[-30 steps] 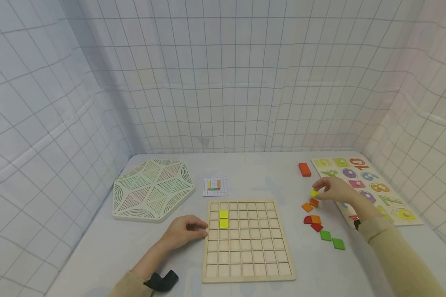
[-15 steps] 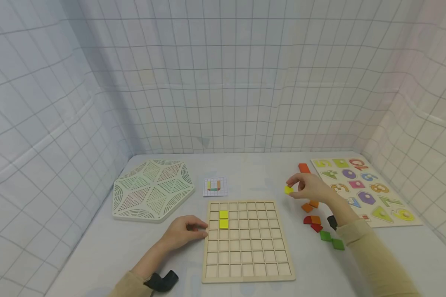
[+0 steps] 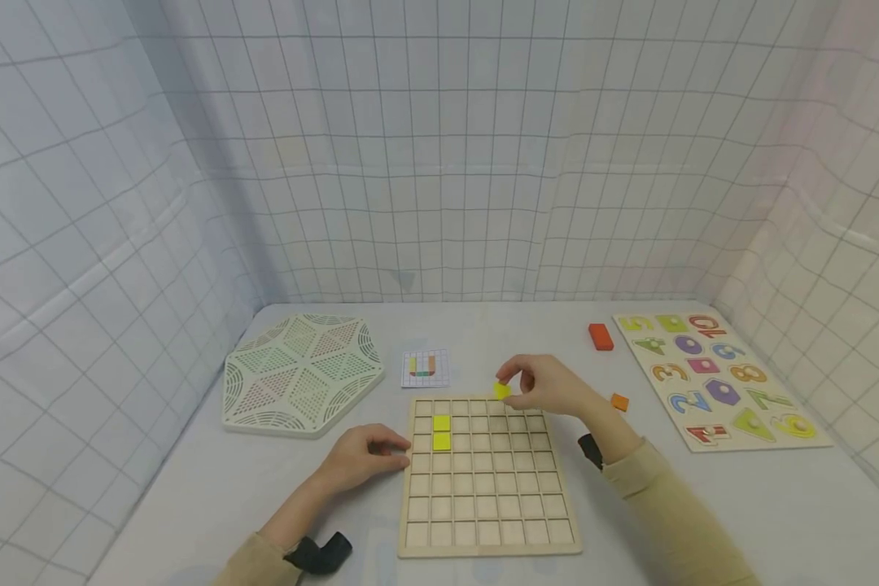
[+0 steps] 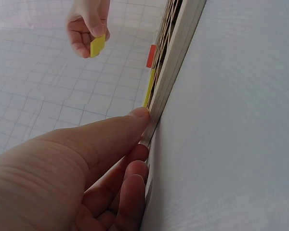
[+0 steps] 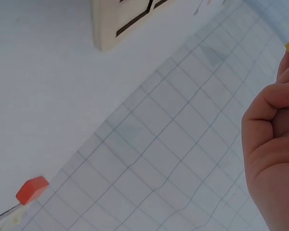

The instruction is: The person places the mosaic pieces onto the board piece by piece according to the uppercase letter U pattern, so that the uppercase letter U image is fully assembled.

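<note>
Right hand [image 3: 549,387] pinches a flat yellow tile [image 3: 502,392], raised near the far rim of a pale wooden grid board [image 3: 489,551]; left hand [image 3: 362,456], fingers relaxed, touches the board's left edge. Two yellow square tiles [image 3: 442,441] fill adjoining compartments, second column from left.

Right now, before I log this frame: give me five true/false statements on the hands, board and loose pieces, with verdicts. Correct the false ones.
1. The left hand touches the left edge of the grid board. True.
2. The right hand holds a green tile. False: it pinches a yellow tile.
3. The small pattern card lies beyond the grid board's far edge. True.
4. Four yellow tiles sit in the grid board. False: two tiles do, in neighbouring cells of one column.
5. The red block lies on top of the number puzzle. False: the red block is left of the number puzzle.
</note>
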A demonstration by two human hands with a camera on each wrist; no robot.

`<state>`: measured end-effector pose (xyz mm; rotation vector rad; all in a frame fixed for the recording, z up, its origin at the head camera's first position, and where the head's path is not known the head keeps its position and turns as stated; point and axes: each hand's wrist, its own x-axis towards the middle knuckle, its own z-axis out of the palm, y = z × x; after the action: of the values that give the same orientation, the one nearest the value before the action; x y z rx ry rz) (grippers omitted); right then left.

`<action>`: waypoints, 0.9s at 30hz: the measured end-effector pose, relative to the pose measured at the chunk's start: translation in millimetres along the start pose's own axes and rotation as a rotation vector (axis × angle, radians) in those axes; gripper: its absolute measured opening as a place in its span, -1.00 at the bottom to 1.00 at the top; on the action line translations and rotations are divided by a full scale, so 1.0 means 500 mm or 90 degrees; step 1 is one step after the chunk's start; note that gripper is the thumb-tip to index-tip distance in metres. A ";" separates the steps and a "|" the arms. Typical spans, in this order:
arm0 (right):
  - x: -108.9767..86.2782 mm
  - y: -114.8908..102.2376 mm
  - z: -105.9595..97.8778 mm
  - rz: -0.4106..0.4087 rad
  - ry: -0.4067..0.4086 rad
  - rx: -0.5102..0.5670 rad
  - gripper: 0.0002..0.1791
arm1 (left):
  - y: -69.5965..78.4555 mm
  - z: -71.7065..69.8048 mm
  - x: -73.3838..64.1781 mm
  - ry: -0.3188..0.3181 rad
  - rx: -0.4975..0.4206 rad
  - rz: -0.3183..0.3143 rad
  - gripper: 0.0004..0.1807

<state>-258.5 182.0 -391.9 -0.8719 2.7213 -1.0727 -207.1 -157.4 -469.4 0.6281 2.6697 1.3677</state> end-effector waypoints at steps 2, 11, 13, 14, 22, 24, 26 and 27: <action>0.007 -0.011 0.016 -0.006 -0.012 0.001 -0.70 | 0.000 0.001 -0.001 -0.002 0.001 -0.004 -0.75; 0.022 -0.044 0.058 -0.009 -0.054 0.016 -0.71 | 0.002 0.001 -0.001 -0.001 0.001 -0.006 -0.76; 0.025 -0.045 0.065 -0.014 -0.058 0.010 -0.71 | 0.004 0.000 -0.001 -0.002 0.001 -0.004 -0.77; 0.026 -0.047 0.069 -0.013 -0.061 0.008 -0.71 | 0.004 0.000 -0.001 -0.002 0.002 -0.004 -0.77; 0.029 -0.063 0.094 -0.001 -0.083 0.001 -0.69 | 0.007 -0.001 0.000 -0.003 0.004 -0.005 -0.77; 0.030 -0.065 0.100 -0.004 -0.091 0.003 -0.69 | 0.007 -0.001 0.000 -0.003 0.005 -0.006 -0.77; 0.031 -0.066 0.106 -0.004 -0.097 0.002 -0.68 | 0.006 0.000 0.000 -0.003 0.006 -0.006 -0.77; 0.032 -0.067 0.109 -0.004 -0.101 0.002 -0.69 | 0.005 0.000 0.000 -0.003 0.006 -0.007 -0.77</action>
<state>-240.6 121.2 -409.0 -0.9226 2.5885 -0.9649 -206.2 -156.0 -467.3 0.6155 2.6731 1.3494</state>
